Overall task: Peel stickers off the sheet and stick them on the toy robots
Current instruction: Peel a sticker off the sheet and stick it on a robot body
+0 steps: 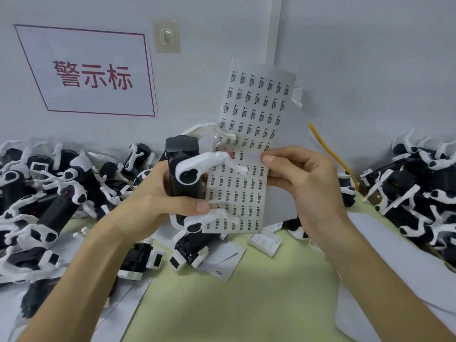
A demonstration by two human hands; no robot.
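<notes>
My left hand (158, 201) grips a black toy robot (183, 169) with white arms, held upright above the table. Behind and to the right of it stands a tall sticker sheet (249, 134) printed with rows of small black labels. My right hand (301, 178) pinches the sheet at its right edge near the middle, thumb and fingers curled on it. The left thumb presses toward the sheet's lower left edge. Whether a sticker is lifted under the right fingertips cannot be told.
Heaps of black and white toy robots lie on the left (49, 193) and on the right (419, 193). More robots (190, 250), a white part (264, 240) and blank backing sheets (222, 260) lie on the green table (234, 304). A sign (91, 75) hangs on the wall.
</notes>
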